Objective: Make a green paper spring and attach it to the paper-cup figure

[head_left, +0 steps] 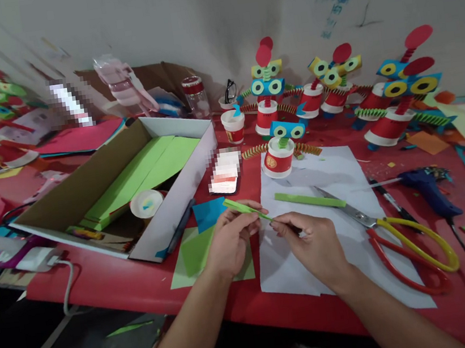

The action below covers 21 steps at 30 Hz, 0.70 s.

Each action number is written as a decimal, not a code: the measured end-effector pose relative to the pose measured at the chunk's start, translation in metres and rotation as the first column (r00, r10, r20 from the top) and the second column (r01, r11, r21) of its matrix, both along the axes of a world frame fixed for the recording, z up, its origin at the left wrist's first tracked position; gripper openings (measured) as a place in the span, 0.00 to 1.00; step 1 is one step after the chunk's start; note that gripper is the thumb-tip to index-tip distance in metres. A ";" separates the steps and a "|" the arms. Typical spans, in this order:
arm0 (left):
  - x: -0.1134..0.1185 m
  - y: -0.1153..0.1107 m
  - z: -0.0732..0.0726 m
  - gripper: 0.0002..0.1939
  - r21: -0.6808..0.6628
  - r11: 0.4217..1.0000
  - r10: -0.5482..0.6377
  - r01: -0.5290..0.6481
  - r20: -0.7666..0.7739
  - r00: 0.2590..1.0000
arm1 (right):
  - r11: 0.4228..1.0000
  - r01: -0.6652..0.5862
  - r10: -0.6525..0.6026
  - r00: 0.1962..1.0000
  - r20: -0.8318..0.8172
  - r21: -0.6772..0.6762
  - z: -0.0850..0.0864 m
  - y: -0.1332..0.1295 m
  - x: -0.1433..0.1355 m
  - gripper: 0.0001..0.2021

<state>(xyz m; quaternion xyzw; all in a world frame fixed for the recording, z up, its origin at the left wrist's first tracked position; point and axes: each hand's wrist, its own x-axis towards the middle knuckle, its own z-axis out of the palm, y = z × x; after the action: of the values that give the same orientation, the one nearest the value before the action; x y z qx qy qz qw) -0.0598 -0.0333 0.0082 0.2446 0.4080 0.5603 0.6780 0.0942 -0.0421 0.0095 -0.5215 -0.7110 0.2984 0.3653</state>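
Note:
Between my two hands a narrow green paper strip is held above the edge of the white paper. My left hand pinches it along its length, and the fingertips of my right hand grip its lower right end. A second green paper strip lies flat on the white paper sheet, partly beneath the blade of large scissors with one yellow and one red handle. Beyond my hands stands a paper-cup figure with blue-backed eyes and folded paper arms. Green paper squares lie under my left forearm.
A white box with green sheets stands at left. A phone lies beside it. To the right are a blue glue gun with its cord and a black pen. Several finished cup figures line the wall.

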 end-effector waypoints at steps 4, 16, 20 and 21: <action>-0.001 0.001 0.000 0.05 -0.002 1.000 0.017 -0.017 -0.071 0.997 | 0.977 -0.045 0.024 0.994 0.106 0.206 -0.010 -0.001 -0.001 0.07; -0.014 0.009 -0.001 0.06 -0.164 0.965 0.211 -0.207 0.012 0.977 | 0.831 -0.195 0.001 0.937 0.350 0.520 -0.017 -0.006 -0.003 0.08; -0.022 0.011 0.001 0.04 -0.135 0.948 0.305 -0.288 0.128 0.944 | 0.911 -0.109 0.044 0.984 0.171 0.398 -0.014 -0.007 -0.001 0.06; -0.022 0.011 0.001 0.04 -0.118 0.942 0.329 -0.313 0.152 0.932 | 0.938 -0.076 0.040 0.993 0.110 0.338 -0.013 -0.006 -0.001 0.06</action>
<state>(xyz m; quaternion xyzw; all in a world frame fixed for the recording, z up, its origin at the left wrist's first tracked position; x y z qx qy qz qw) -0.0821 -0.0219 0.0097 0.0947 0.4087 0.6630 0.6200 0.0934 -0.0485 -0.0031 -0.4435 -0.7847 0.1543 0.4047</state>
